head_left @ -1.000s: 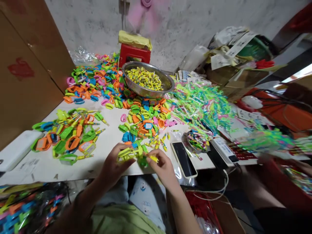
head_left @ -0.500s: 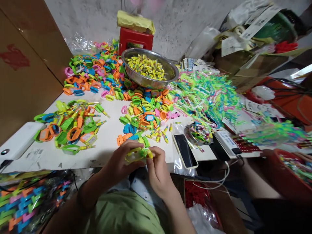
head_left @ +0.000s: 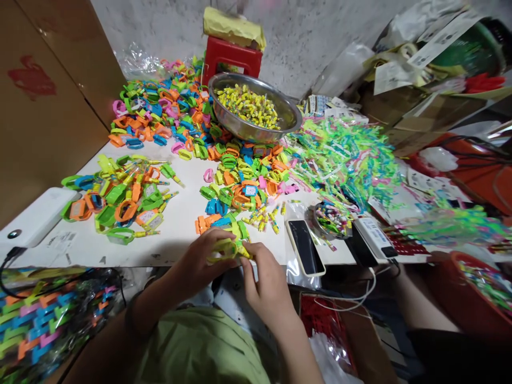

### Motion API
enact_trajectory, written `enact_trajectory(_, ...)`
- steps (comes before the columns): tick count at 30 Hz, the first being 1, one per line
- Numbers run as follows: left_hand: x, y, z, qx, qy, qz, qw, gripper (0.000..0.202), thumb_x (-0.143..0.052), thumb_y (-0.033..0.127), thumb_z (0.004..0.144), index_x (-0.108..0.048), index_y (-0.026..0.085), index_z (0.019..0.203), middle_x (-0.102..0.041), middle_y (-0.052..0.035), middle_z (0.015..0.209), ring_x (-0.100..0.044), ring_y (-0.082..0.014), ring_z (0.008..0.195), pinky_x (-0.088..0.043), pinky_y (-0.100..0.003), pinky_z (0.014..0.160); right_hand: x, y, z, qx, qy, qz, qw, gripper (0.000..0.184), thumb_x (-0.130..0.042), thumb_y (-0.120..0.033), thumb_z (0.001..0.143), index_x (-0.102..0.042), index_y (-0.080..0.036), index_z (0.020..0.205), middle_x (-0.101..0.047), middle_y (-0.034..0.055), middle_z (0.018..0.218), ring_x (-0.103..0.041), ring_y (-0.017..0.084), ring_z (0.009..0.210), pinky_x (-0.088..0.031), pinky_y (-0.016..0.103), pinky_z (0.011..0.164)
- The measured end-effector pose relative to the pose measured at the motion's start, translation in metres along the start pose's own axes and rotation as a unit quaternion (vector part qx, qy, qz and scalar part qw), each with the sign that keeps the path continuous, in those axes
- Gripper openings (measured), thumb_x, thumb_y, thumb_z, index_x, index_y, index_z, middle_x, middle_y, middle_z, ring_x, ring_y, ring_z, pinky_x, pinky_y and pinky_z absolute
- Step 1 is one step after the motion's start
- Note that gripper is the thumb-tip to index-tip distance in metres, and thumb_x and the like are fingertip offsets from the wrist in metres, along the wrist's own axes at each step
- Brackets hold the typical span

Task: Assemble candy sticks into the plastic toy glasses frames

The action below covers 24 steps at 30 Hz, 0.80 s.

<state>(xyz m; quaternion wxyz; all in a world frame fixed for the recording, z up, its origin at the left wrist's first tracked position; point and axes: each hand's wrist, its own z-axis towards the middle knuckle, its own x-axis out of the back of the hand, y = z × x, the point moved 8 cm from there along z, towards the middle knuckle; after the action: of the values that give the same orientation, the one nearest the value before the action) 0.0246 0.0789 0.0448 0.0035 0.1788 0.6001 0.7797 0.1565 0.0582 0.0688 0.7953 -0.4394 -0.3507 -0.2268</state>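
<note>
In my left hand is a yellow-green toy watch, gripped near the table's front edge. My right hand pinches a small yellow stick-like piece against the watch's right side; the fingers partly hide where the two meet. Just beyond my hands lie loose toy watches in several colours and small yellow printed tubes. To the left is a pile of toy watches with yellow tubes on them.
A steel bowl of yellow pieces rests behind, by a red stool. Green strips heap at right. A phone, a small bowl of beads and a white power bank lie near the edge. Another person's arm is at right.
The view has shifted slightly, so the table's contents sit a little further right. The yellow piece is tilted differently at the watch, and my right fingers have shifted slightly on it.
</note>
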Motion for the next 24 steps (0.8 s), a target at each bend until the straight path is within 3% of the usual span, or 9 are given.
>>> enact_trajectory(3,-0.003,-0.015,-0.005,0.089,-0.017,-0.035,0.995,0.044,-0.066,0.044,0.083,-0.054,0.021,0.119,-0.063,-0.0067,0.108,-0.062,-0.0198,0.094,-0.051,-0.032,0.084,-0.004,-0.005,-0.003,0.014,-0.028,-0.111,0.993,0.022,-0.041,-0.024,0.098,-0.052,-0.016,0.116,-0.060,0.0076,0.087,-0.057,0.022,0.078,-0.045,0.033,0.068)
enact_trajectory(6,-0.005,-0.023,-0.010,0.136,-0.029,-0.086,0.986,0.049,-0.068,0.046,0.081,-0.052,0.022,0.121,-0.061,-0.0058,0.108,-0.061,-0.0197,0.096,-0.049,-0.032,0.085,-0.005,-0.011,-0.006,0.046,-0.038,-0.175,0.983,0.027,-0.039,-0.031,0.099,-0.054,-0.015,0.115,-0.059,0.0069,0.082,-0.055,0.022,0.073,-0.041,0.032,0.064)
enact_trajectory(12,-0.030,-0.049,-0.021,0.276,-0.075,-0.291,0.913,0.060,-0.069,0.061,0.073,-0.050,0.020,0.112,-0.056,-0.0019,0.092,-0.061,-0.0153,0.077,-0.051,-0.029,0.067,-0.009,-0.017,-0.009,0.107,-0.020,-0.186,0.976,0.022,-0.041,-0.025,0.097,-0.060,-0.017,0.088,-0.057,0.0025,0.068,-0.049,0.018,0.061,-0.032,0.031,0.058)
enact_trajectory(15,-0.026,-0.054,-0.025,0.279,-0.074,-0.251,0.924,0.060,-0.070,0.060,0.072,-0.050,0.019,0.111,-0.057,-0.0031,0.094,-0.061,-0.0165,0.079,-0.051,-0.030,0.071,-0.025,-0.010,-0.008,0.103,-0.062,-0.165,0.979,0.019,-0.044,-0.024,0.095,-0.060,-0.018,0.086,-0.059,0.0027,0.070,-0.052,0.019,0.064,-0.034,0.032,0.060)
enact_trajectory(17,-0.003,-0.052,-0.022,0.244,-0.051,-0.152,0.956,0.053,-0.068,0.056,0.076,-0.052,0.019,0.111,-0.060,-0.0053,0.100,-0.061,-0.0192,0.087,-0.050,-0.033,0.079,-0.034,-0.001,-0.006,0.072,-0.079,-0.153,0.982,0.019,-0.049,-0.032,0.094,-0.060,-0.017,0.102,-0.065,0.0059,0.085,-0.057,0.022,0.076,-0.040,0.033,0.067)
enact_trajectory(18,0.015,-0.052,-0.020,0.227,-0.027,-0.082,0.970,0.049,-0.066,0.054,0.079,-0.053,0.019,0.111,-0.061,-0.0061,0.103,-0.061,-0.0211,0.093,-0.049,-0.035,0.084,-0.037,0.003,-0.005,0.057,-0.074,-0.148,0.985,0.030,-0.052,-0.037,0.093,-0.057,-0.016,0.114,-0.066,0.0087,0.096,-0.059,0.024,0.086,-0.043,0.035,0.074)
enact_trajectory(20,0.068,-0.051,-0.017,0.202,0.066,0.080,0.974,0.043,-0.060,0.051,0.084,-0.054,0.020,0.113,-0.061,-0.0075,0.110,-0.059,-0.0248,0.104,-0.047,-0.039,0.094,-0.040,0.012,-0.005,0.029,-0.037,-0.133,0.990,0.054,-0.054,-0.044,0.092,-0.043,-0.014,0.135,-0.061,0.0141,0.118,-0.056,0.029,0.107,-0.044,0.042,0.088)
enact_trajectory(22,0.127,-0.048,-0.018,0.176,0.182,0.238,0.938,0.046,-0.057,0.050,0.085,-0.052,0.020,0.121,-0.056,-0.0097,0.121,-0.054,-0.0277,0.115,-0.043,-0.044,0.101,-0.044,0.021,-0.008,0.011,-0.004,-0.113,0.993,0.058,-0.051,-0.042,0.095,-0.033,-0.015,0.143,-0.055,0.0152,0.129,-0.051,0.030,0.118,-0.043,0.045,0.096)
enact_trajectory(24,0.173,-0.045,-0.022,0.145,0.256,0.370,0.881,0.061,-0.061,0.048,0.083,-0.044,0.019,0.134,-0.048,-0.0144,0.134,-0.046,-0.0312,0.128,-0.037,-0.048,0.108,-0.056,0.027,-0.015,0.006,-0.001,-0.090,0.996,0.054,-0.048,-0.036,0.096,-0.031,-0.019,0.145,-0.053,0.0135,0.131,-0.050,0.028,0.120,-0.044,0.045,0.098)
